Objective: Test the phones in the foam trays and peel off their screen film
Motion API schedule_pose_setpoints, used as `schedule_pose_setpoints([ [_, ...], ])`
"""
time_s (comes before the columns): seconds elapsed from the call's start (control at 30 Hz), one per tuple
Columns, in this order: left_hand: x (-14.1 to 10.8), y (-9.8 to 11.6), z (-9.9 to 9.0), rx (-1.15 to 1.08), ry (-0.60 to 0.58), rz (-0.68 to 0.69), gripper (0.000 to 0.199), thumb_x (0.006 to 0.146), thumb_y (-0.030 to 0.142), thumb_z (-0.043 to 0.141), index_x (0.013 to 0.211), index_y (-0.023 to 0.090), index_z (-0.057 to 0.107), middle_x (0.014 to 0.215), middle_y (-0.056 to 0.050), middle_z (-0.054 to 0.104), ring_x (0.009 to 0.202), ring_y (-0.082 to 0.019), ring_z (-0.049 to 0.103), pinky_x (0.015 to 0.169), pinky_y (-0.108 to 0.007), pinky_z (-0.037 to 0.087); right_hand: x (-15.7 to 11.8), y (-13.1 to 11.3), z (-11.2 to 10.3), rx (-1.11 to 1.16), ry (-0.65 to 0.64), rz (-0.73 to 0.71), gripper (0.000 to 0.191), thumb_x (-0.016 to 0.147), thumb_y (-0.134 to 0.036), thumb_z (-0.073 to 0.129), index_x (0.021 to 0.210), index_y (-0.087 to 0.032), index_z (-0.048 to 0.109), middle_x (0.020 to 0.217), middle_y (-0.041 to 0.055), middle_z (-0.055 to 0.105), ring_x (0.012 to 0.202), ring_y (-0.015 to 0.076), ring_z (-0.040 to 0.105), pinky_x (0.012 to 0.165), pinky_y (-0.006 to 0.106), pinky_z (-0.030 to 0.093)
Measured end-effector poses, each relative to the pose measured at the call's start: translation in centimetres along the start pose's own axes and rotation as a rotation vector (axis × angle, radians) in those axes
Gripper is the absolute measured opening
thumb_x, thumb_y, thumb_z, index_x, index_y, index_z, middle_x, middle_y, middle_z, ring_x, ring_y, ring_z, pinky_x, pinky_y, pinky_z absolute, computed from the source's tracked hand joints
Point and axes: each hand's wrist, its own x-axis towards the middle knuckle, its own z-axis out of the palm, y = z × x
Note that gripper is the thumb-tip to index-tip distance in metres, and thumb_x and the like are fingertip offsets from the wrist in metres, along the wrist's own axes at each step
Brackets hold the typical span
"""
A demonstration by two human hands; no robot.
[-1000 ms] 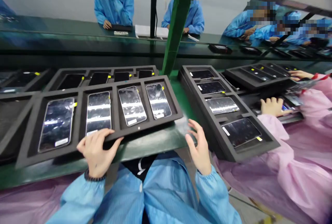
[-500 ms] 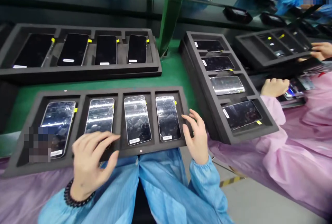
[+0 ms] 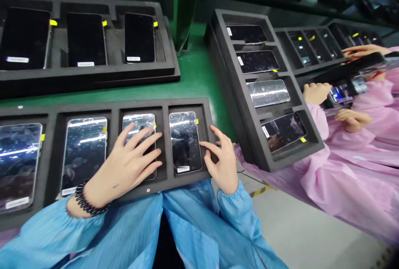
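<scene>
A dark foam tray (image 3: 113,136) lies in front of me, with a phone in each compartment. Over the third phone (image 3: 137,120) my left hand (image 3: 124,161) is spread, fingers apart and covering much of its screen; whether they touch it I cannot tell. My right hand (image 3: 222,156) is at the tray's right end, fingers apart and nothing held. Its index fingertip reaches the edge of the rightmost phone (image 3: 185,144), which carries a white label and a yellow tab. Another phone (image 3: 84,152) lies left of my left hand.
Behind is a stacked foam tray (image 3: 124,71) of dark phones. A taller tray stack (image 3: 266,113) stands to the right, beside a green post (image 3: 183,7). Further right, a co-worker's hand (image 3: 316,93) and pink sleeves show near more trays. The bench surface (image 3: 199,69) is green.
My left hand has moved right onto the third phone, its fingers now spread. The right hand has moved inward to the edge of the rightmost phone. The view has shifted.
</scene>
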Motion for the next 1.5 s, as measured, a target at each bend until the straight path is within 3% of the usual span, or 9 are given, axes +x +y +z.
schedule_pose_setpoints([
  [0.17,-0.4,-0.8,0.5,0.036,-0.03,-0.086,0.027,0.096,0.035,0.055,0.115,0.021,0.069,0.153,-0.015,0.051,0.145,-0.043,0.042,0.119,-0.075,0.024,1.5,0.4,0.7,0.041,-0.017,0.001,0.041,0.091,-0.008,0.047,0.117,-0.026,0.073,0.157,0.0077,0.047,0.142,0.0287,0.046,0.104,0.054,0.053],
  [0.33,-0.5,-1.3,0.4,0.045,-0.044,-0.067,0.034,0.097,0.043,0.051,0.121,0.021,0.064,0.155,-0.014,0.049,0.148,-0.041,0.04,0.121,-0.074,0.019,1.9,0.8,0.9,0.087,-0.016,0.04,0.041,0.091,-0.011,0.049,0.115,-0.032,0.075,0.156,0.0041,0.048,0.141,0.0286,0.048,0.102,0.055,0.054],
  [0.73,0.3,-1.8,0.8,0.016,-0.039,-0.207,0.026,0.098,0.036,0.05,0.106,0.021,0.07,0.147,-0.013,0.057,0.149,-0.041,0.038,0.121,-0.077,0.009,2.4,0.9,1.1,0.173,-0.041,-0.044,0.049,0.091,-0.005,0.046,0.119,-0.034,0.074,0.153,0.0022,0.051,0.143,0.0274,0.044,0.11,0.06,0.047],
  [0.83,0.0,-2.1,0.3,0.033,-0.006,-0.151,0.033,0.098,0.038,0.05,0.123,0.022,0.064,0.157,-0.015,0.046,0.152,-0.04,0.033,0.122,-0.077,0.006,2.3,0.8,1.2,0.16,-0.032,0.0,0.045,0.091,-0.008,0.048,0.121,-0.032,0.072,0.152,0.0028,0.052,0.141,0.0277,0.046,0.107,0.056,0.05],
  [0.93,-0.5,-2.3,-0.6,0.033,0.077,-0.243,0.045,0.098,0.037,0.049,0.142,0.028,0.05,0.165,-0.011,0.033,0.157,-0.035,0.021,0.124,-0.074,0.003,2.4,0.5,1.2,0.155,-0.027,0.026,0.048,0.089,-0.009,0.049,0.128,-0.03,0.066,0.15,0.0052,0.053,0.138,0.0278,0.049,0.109,0.054,0.049],
  [1.0,-0.8,-2.3,-0.9,0.017,0.095,-0.29,0.044,0.098,0.038,0.047,0.142,0.032,0.05,0.165,-0.007,0.034,0.158,-0.032,0.02,0.125,-0.073,0.0,2.5,0.4,1.1,0.154,-0.022,0.028,0.051,0.087,-0.009,0.049,0.132,-0.029,0.063,0.148,0.0058,0.054,0.138,0.0279,0.05,0.113,0.056,0.046],
  [1.17,-1.3,-2.2,-0.2,-0.011,-0.008,-0.255,0.04,0.097,0.04,0.048,0.135,0.033,0.059,0.159,-0.006,0.043,0.154,-0.038,0.029,0.123,-0.075,0.001,2.6,0.3,1.1,0.169,-0.01,0.031,0.056,0.086,-0.01,0.048,0.138,-0.029,0.056,0.148,0.0053,0.055,0.137,0.0281,0.05,0.114,0.056,0.044],
  [1.4,-1.1,-2.1,-0.5,0.025,-0.095,-0.176,0.05,0.098,0.036,0.049,0.148,0.032,0.044,0.167,-0.008,0.029,0.157,-0.037,0.02,0.121,-0.075,0.007,2.5,0.3,1.2,0.166,0.013,0.016,0.057,0.088,-0.01,0.049,0.141,-0.03,0.054,0.148,0.0068,0.055,0.138,0.028,0.05,0.113,0.056,0.045],
  [1.5,-1.8,-2.0,-1.4,-0.058,-0.086,-0.128,0.051,0.098,0.037,0.048,0.149,0.033,0.044,0.168,-0.007,0.029,0.157,-0.038,0.021,0.121,-0.074,0.01,2.4,0.5,0.5,0.106,-0.018,-0.107,0.052,0.09,-0.015,0.054,0.138,-0.034,0.058,0.156,0.0047,0.046,0.142,0.0308,0.046,0.114,0.059,0.043],
])
